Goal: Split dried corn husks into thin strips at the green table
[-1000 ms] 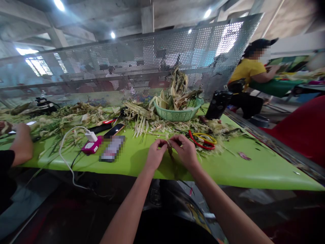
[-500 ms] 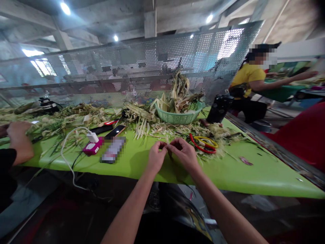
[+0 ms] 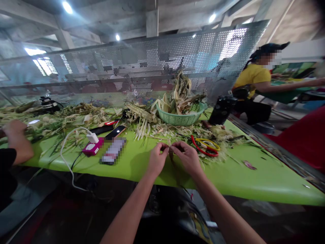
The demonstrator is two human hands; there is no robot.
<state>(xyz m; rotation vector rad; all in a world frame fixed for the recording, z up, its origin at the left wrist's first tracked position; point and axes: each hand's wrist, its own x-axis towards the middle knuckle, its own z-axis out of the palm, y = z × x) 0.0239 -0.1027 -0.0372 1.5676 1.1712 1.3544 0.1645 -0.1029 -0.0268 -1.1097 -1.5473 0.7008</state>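
Lime-green worktable (image 3: 254, 176) backed by a perforated metal screen (image 3: 152, 64), seen from the worker's head. Both hands meet close to the table's near edge: the left hand (image 3: 156, 159) and the right hand (image 3: 188, 157) each pinch, thumb against forefinger, one narrow brownish husk strip (image 3: 171, 154), whose free end hangs down between them; the other fingers are loosely curled. Judged from the grip, the step is fine work on the strip. It is probably done best with the two pinches kept close together, the pull directed along the fibre rather than across it, and the hands held over the table so that fragments land on it. Beyond the hands, past a litter of husk scraps (image 3: 177, 130), stands a teal plastic basket (image 3: 177, 119), heaped above its rim with pale dried husks (image 3: 181, 89); what lies beneath them cannot be told. Just beyond the right hand lie red and yellow loops (image 3: 205, 145). Well to the left of the left hand are a pink power bank (image 3: 91, 148) with a white plug (image 3: 91, 137) and a phone (image 3: 115, 132). A co-worker's hand (image 3: 15, 130) rests farther left.
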